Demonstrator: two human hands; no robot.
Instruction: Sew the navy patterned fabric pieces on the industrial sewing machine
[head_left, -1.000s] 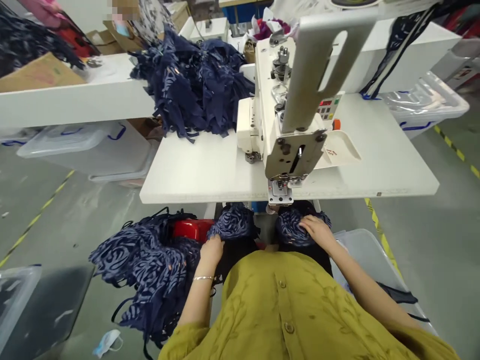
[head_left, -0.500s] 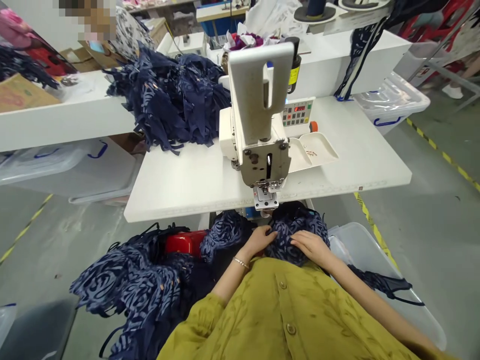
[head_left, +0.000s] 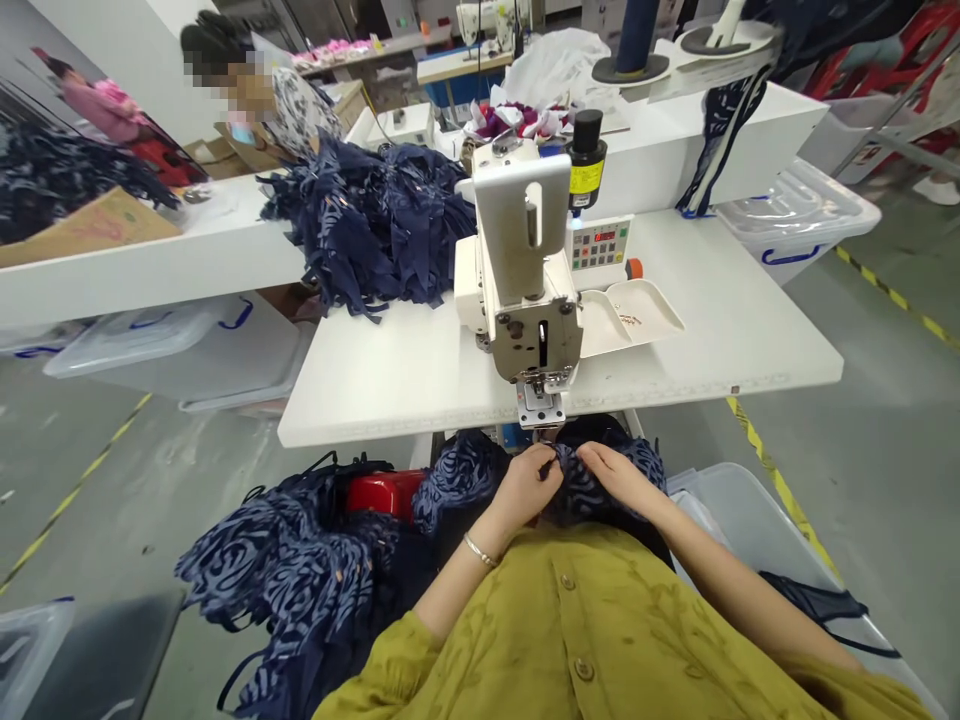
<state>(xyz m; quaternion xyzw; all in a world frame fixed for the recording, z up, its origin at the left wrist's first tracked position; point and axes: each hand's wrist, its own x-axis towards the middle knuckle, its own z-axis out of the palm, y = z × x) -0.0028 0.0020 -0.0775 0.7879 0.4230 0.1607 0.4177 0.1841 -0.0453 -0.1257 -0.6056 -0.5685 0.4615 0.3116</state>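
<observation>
A navy patterned bra lies across my lap, its right cup (head_left: 589,495) under my hands and its left cup (head_left: 459,478) by my left forearm. My left hand (head_left: 531,482) is closed in a pinch on the bra's edge, just below the needle plate. My right hand (head_left: 616,474) is closed on the cup's upper edge close beside it, with its fingertips partly hidden. Both hands are in front of the sewing machine (head_left: 536,335), and the bra is apart from its needle plate (head_left: 540,410).
Several more bras (head_left: 300,560) are heaped at my left beside a red stool (head_left: 382,493). A pile of navy pieces (head_left: 375,225) rests on the white table (head_left: 375,375). A two-part tray (head_left: 649,310) sits right of the machine. Clear bins (head_left: 750,510) flank me. Another person (head_left: 296,105) sits beyond.
My left hand has moved right from the left cup to the right cup and pinched its edge, next to my right hand. My right hand has shifted up along the cup. The view has swung.
</observation>
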